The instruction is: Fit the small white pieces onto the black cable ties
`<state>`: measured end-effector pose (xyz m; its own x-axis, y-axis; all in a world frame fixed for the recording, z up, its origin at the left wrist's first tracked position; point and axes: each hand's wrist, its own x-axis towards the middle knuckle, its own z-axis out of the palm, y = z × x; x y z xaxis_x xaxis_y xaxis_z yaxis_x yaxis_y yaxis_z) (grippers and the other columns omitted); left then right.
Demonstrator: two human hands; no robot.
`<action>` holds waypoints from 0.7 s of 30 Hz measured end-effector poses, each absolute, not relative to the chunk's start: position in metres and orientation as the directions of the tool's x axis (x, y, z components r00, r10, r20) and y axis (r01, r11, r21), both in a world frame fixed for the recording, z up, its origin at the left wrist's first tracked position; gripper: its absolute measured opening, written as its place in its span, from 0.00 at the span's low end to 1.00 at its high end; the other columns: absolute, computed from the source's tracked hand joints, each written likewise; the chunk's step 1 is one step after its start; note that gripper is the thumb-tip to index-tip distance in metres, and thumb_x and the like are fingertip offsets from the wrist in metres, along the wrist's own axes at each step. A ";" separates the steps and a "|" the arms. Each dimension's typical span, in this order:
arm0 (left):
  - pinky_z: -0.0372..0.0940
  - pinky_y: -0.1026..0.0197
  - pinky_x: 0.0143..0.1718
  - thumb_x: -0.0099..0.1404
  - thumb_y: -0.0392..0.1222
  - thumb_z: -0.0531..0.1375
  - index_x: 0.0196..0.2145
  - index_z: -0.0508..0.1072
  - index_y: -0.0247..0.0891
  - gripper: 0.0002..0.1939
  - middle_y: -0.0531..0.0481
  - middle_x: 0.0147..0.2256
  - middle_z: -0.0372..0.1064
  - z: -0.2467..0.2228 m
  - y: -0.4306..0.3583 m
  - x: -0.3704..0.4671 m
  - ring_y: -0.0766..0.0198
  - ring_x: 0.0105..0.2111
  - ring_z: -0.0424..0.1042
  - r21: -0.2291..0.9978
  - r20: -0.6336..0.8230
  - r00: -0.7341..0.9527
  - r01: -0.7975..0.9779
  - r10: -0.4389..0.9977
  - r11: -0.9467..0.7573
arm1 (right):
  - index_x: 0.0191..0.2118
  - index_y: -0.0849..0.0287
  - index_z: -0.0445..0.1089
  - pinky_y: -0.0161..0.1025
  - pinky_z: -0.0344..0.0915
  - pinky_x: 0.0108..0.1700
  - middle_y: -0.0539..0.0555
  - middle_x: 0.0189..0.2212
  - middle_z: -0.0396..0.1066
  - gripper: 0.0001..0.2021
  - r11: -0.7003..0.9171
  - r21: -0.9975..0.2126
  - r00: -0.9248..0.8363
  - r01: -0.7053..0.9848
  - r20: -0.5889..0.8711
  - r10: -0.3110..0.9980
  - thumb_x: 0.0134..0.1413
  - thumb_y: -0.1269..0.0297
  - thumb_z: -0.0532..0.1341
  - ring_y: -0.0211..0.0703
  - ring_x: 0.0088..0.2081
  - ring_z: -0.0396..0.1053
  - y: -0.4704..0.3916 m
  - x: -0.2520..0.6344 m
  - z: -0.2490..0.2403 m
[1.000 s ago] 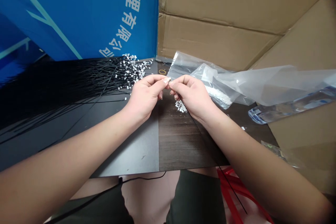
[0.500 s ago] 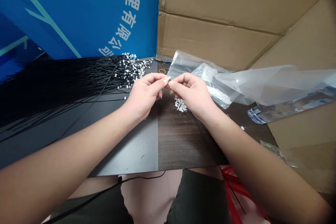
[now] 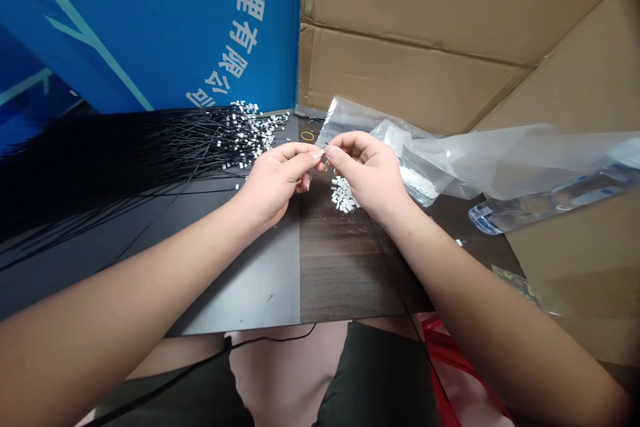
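Observation:
Over the middle of the table, my left hand (image 3: 280,177) and my right hand (image 3: 371,172) meet at the fingertips. Thumb and forefinger of the left are pinched on a tiny white connector (image 3: 323,151), mostly covered by the fingers. The right hand pinches the end of a thin black wire (image 3: 381,240), which trails below the palm and over the table's front edge. A pile of loose white connectors (image 3: 344,196) lies just beneath the right hand. Whether the wire end sits inside the connector cannot be made out.
A thick bundle of black wires (image 3: 165,147) with white connectors on their ends covers the left side. Clear plastic bags (image 3: 425,177) and a clear plastic bottle (image 3: 550,203) lie to the right. A blue panel (image 3: 150,27) and cardboard (image 3: 410,67) stand behind.
The right fingertips have shifted slightly up and right, and a small dark wire tip now shows between them. The left hand has hardly moved. More of the connector pile is visible.

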<state>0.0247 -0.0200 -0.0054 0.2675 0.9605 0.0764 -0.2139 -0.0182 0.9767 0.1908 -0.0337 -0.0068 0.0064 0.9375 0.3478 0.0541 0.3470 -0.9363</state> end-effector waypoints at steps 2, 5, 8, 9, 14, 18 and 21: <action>0.56 0.65 0.24 0.60 0.42 0.70 0.31 0.79 0.38 0.06 0.51 0.32 0.75 -0.005 -0.019 0.024 0.72 0.23 0.63 0.978 0.059 0.278 -0.209 0.959 0.000 | 0.36 0.54 0.75 0.40 0.67 0.42 0.50 0.33 0.75 0.10 0.373 -0.923 -0.012 0.093 0.373 0.928 0.60 0.54 0.71 0.40 0.36 0.71 -0.033 0.192 -0.008; 0.58 0.64 0.24 0.60 0.42 0.70 0.31 0.81 0.38 0.06 0.49 0.32 0.77 -0.006 -0.018 0.021 0.71 0.23 0.65 0.978 0.050 0.310 -0.206 0.949 0.016 | 0.36 0.53 0.75 0.41 0.66 0.43 0.49 0.32 0.75 0.08 0.405 -0.902 -0.034 0.150 0.404 0.914 0.62 0.55 0.69 0.41 0.36 0.71 -0.033 0.195 -0.008; 0.59 0.64 0.25 0.61 0.44 0.70 0.31 0.81 0.37 0.08 0.47 0.33 0.78 -0.007 -0.016 0.019 0.70 0.23 0.66 0.981 0.047 0.333 -0.192 0.942 0.019 | 0.36 0.53 0.74 0.41 0.64 0.42 0.48 0.32 0.74 0.07 0.426 -0.882 -0.063 0.202 0.422 0.904 0.64 0.58 0.68 0.40 0.35 0.69 -0.033 0.198 -0.007; 0.59 0.63 0.25 0.61 0.45 0.70 0.31 0.81 0.37 0.08 0.47 0.33 0.79 -0.007 -0.015 0.018 0.70 0.23 0.66 0.983 0.040 0.337 -0.179 0.941 0.023 | 0.36 0.53 0.74 0.40 0.64 0.42 0.48 0.32 0.74 0.07 0.429 -0.878 -0.069 0.214 0.424 0.903 0.63 0.58 0.68 0.40 0.35 0.69 -0.033 0.199 -0.007; 0.56 0.64 0.24 0.60 0.46 0.71 0.31 0.81 0.37 0.10 0.47 0.33 0.79 -0.006 -0.012 0.016 0.72 0.22 0.65 0.989 0.017 0.353 -0.140 0.936 0.035 | 0.35 0.54 0.75 0.40 0.65 0.42 0.49 0.33 0.74 0.09 0.400 -0.897 -0.064 0.188 0.395 0.916 0.61 0.56 0.70 0.41 0.36 0.69 -0.033 0.199 -0.006; 0.56 0.65 0.24 0.60 0.43 0.70 0.29 0.80 0.37 0.08 0.49 0.31 0.77 -0.006 -0.011 0.016 0.72 0.22 0.65 0.988 0.018 0.340 -0.149 0.940 0.035 | 0.35 0.55 0.75 0.40 0.66 0.40 0.49 0.32 0.75 0.10 0.351 -0.929 -0.032 0.116 0.350 0.936 0.59 0.55 0.71 0.39 0.34 0.69 -0.034 0.196 -0.005; 0.55 0.64 0.23 0.59 0.43 0.70 0.28 0.79 0.36 0.08 0.48 0.30 0.76 -0.005 -0.011 0.017 0.72 0.22 0.64 0.987 0.010 0.323 -0.155 0.946 0.043 | 0.34 0.55 0.76 0.38 0.65 0.36 0.49 0.29 0.74 0.11 0.291 -0.955 0.008 0.060 0.292 0.956 0.57 0.55 0.73 0.37 0.31 0.68 -0.034 0.195 -0.003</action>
